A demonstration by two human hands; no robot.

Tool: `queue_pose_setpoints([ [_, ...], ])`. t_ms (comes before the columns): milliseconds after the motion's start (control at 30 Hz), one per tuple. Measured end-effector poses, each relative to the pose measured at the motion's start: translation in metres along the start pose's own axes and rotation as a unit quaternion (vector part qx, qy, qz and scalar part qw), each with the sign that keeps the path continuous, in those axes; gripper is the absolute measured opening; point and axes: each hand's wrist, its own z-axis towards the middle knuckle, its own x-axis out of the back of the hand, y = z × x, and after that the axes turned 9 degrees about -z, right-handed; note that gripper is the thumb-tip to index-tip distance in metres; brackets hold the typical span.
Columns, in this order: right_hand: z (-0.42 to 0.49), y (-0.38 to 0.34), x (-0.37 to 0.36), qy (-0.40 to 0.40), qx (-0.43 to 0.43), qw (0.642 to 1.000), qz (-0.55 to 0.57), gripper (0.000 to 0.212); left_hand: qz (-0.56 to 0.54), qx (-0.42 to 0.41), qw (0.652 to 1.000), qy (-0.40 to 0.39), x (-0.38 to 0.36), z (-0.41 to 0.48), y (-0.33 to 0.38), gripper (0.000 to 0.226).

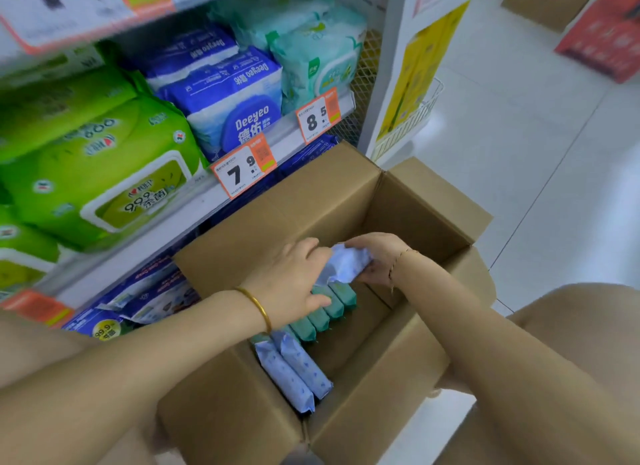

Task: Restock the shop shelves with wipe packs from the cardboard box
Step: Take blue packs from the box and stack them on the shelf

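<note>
An open cardboard box [332,201] stands in front of the shelves. Inside it lie a row of teal wipe packs [325,314] on edge and two pale blue packs [294,367] nearer me. Both hands reach into the box. My left hand [291,283] and my right hand [375,258] together grip one pale blue wipe pack [344,264], held just above the teal row. Its lower part is hidden by my fingers.
The shelf [194,208] beside the box holds green packs [100,174], blue Deeyeo packs [235,101] and mint packs [318,56], with price tags on its edge. More blue packs [145,298] sit on the lower shelf. White tiled floor [536,153] lies to the right.
</note>
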Motion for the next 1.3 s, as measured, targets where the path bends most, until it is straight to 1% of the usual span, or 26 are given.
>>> queue_pose_setpoints([
  [67,-0.033,-0.006,-0.008,-0.083,-0.004,0.995,0.062,0.025,-0.017,0.001,1.0,0.017,0.002,-0.01,0.003,0.075],
  [100,-0.045,-0.007,-0.01,-0.114,0.008,0.991,0.076,0.031,-0.013,-0.011,0.999,0.049,0.001,-0.012,0.001,0.072],
  [133,-0.058,-0.008,-0.013,-0.135,0.029,0.988,0.074,0.039,-0.013,-0.023,0.996,0.087,0.001,-0.015,0.0,0.063],
  [167,-0.069,-0.009,-0.016,-0.144,0.051,0.986,0.06,0.041,-0.028,-0.028,0.992,0.123,0.005,-0.018,0.0,0.049],
  [200,-0.076,-0.011,-0.018,-0.142,0.07,0.986,0.046,0.035,-0.072,-0.024,0.985,0.154,0.009,-0.02,-0.003,0.035],
  [233,-0.085,-0.015,-0.02,-0.13,0.088,0.987,0.03,0.03,-0.145,0.004,0.975,0.166,0.016,-0.024,-0.005,0.022],
  [267,-0.092,-0.018,-0.021,-0.111,0.107,0.988,0.002,0.029,-0.227,0.036,0.958,0.169,0.026,-0.028,-0.007,0.017],
  [333,-0.098,-0.025,-0.021,-0.033,0.173,0.981,-0.084,0.034,-0.353,0.061,0.914,0.19,0.045,-0.039,-0.015,0.019],
  [400,-0.108,-0.033,-0.023,0.047,0.263,0.948,-0.173,0.035,-0.402,0.056,0.891,0.203,0.063,-0.056,-0.022,0.035],
  [433,-0.111,-0.037,-0.024,0.066,0.297,0.932,-0.199,0.035,-0.42,0.051,0.883,0.203,0.069,-0.063,-0.028,0.033],
  [467,-0.117,-0.041,-0.026,0.061,0.319,0.924,-0.201,0.034,-0.438,0.05,0.876,0.197,0.075,-0.072,-0.032,0.02],
  [500,-0.121,-0.045,-0.029,0.032,0.329,0.926,-0.181,0.035,-0.452,0.049,0.869,0.194,0.082,-0.079,-0.033,0.011],
  [567,-0.134,-0.052,-0.037,-0.05,0.343,0.929,-0.128,0.029,-0.518,0.029,0.837,0.171,0.094,-0.096,-0.034,0.037],
  [600,-0.141,-0.055,-0.041,-0.089,0.353,0.924,-0.115,0.022,-0.56,0.012,0.813,0.159,0.099,-0.104,-0.034,0.043],
  [667,-0.15,-0.063,-0.047,-0.152,0.377,0.905,-0.121,0.012,-0.596,0.0,0.785,0.17,0.111,-0.117,-0.035,0.044],
  [700,-0.155,-0.068,-0.05,-0.172,0.391,0.895,-0.128,0.015,-0.608,-0.006,0.774,0.177,0.118,-0.123,-0.033,0.041],
  [767,-0.168,-0.082,-0.058,-0.192,0.425,0.874,-0.133,0.019,-0.601,-0.01,0.768,0.221,0.134,-0.137,-0.029,0.032],
  [800,-0.174,-0.09,-0.061,-0.193,0.44,0.867,-0.129,0.02,-0.598,-0.013,0.766,0.236,0.14,-0.143,-0.03,0.031],
  [867,-0.183,-0.104,-0.068,-0.183,0.469,0.857,-0.114,0.022,-0.597,-0.03,0.763,0.248,0.155,-0.153,-0.029,0.04],
  [933,-0.194,-0.116,-0.075,-0.167,0.5,0.844,-0.101,0.025,-0.548,-0.04,0.795,0.257,0.167,-0.161,-0.028,0.053],
  [967,-0.2,-0.122,-0.077,-0.162,0.514,0.837,-0.09,0.024,-0.509,-0.039,0.815,0.274,0.175,-0.165,-0.025,0.054],
  [1000,-0.206,-0.128,-0.08,-0.159,0.527,0.831,-0.076,0.024,-0.476,-0.034,0.823,0.307,0.183,-0.169,-0.022,0.054],
  [1067,-0.221,-0.142,-0.084,-0.161,0.552,0.817,-0.044,0.025,-0.445,-0.03,0.814,0.372,0.201,-0.177,-0.018,0.054],
  [1167,-0.246,-0.17,-0.091,-0.152,0.609,0.778,-0.018,0.032,-0.391,-0.005,0.783,0.484,0.236,-0.187,-0.012,0.063],
  [1233,-0.26,-0.195,-0.1,-0.122,0.643,0.756,-0.017,0.033,-0.299,0.011,0.783,0.544,0.262,-0.189,-0.01,0.07],
  [1300,-0.269,-0.219,-0.112,-0.085,0.669,0.738,-0.01,0.031,-0.217,0.023,0.791,0.571,0.289,-0.187,-0.012,0.069],
])
